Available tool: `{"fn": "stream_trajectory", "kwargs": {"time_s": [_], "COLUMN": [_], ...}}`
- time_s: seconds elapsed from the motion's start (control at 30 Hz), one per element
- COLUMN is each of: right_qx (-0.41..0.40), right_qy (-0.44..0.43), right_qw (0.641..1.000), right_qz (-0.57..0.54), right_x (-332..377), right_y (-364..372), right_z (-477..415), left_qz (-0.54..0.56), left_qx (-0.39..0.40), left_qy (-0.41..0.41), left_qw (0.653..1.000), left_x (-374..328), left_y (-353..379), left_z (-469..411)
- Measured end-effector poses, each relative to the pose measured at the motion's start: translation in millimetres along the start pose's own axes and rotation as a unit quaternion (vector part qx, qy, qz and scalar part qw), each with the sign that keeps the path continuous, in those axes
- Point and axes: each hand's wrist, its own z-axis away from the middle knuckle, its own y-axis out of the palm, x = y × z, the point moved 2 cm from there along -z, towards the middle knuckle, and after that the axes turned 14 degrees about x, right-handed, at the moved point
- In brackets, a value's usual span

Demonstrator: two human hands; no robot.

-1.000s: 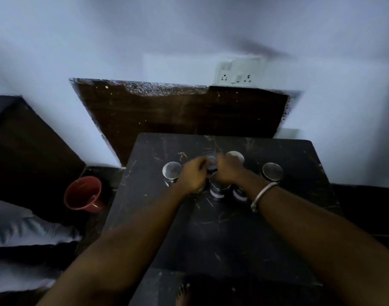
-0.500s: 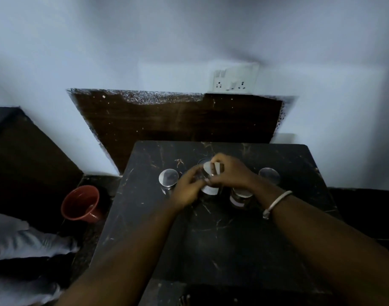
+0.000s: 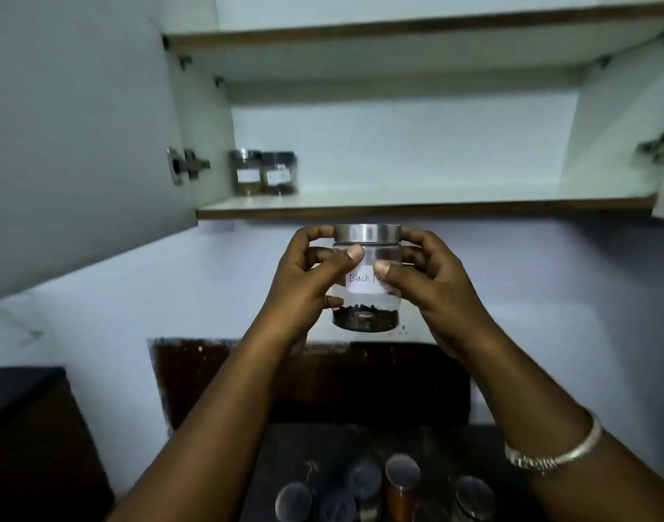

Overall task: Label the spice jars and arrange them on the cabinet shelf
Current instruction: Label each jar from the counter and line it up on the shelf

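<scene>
From the head view, both hands are raised in front of the open cabinet (image 3: 398, 152), and between them sits a clear jar (image 3: 367, 280) with a steel lid (image 3: 367, 232). The left hand (image 3: 307, 280) has its grip closed on the jar's left side, thumb pressed on the glass just under the lid; the right hand (image 3: 432, 284) is clenched on the right side, its thumb lying over the white label (image 3: 364, 282), so only the handwritten word "Black" can be read. A shallow layer of dark spice (image 3: 366, 319) covers the jar's bottom. The jar is upright, in the air, just below the front edge of the lower shelf (image 3: 435, 199) and not touching it. On that shelf, far to the left against the side wall, two labelled jars (image 3: 264, 173) stand touching one another; their labels are too blurred to read. The cabinet's left door (image 3: 78, 145) hangs open. A silver bangle (image 3: 556, 452) circles the right wrist. Down below, on the dark desk (image 3: 285, 454), several more jars (image 3: 379, 491) with steel lids stand in a loose cluster, dim and blurred. A dark wooden panel (image 3: 217, 374) leans against the wall behind the desk.
</scene>
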Motion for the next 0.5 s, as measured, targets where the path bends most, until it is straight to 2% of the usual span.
{"fn": "stream_trajectory", "kwargs": {"time_s": [0.13,0.4,0.5], "right_qx": [0.012,0.046,0.023], "right_qy": [-0.059,-0.082,-0.084], "right_qw": [0.998,0.992,0.989], "right_qz": [0.016,0.082,0.117], "right_x": [37,67,79], "right_y": [4,28,32], "right_z": [-17,-72,-110], "left_qz": [-0.011,-0.023,-0.046], "left_qx": [-0.007,-0.025,-0.023], "left_qy": [0.036,0.056,0.056], "left_qw": [0.999,0.998,0.997], "left_x": [-38,-72,-86], "left_y": [-6,-49,-71], "left_z": [-16,-50,-80]}}
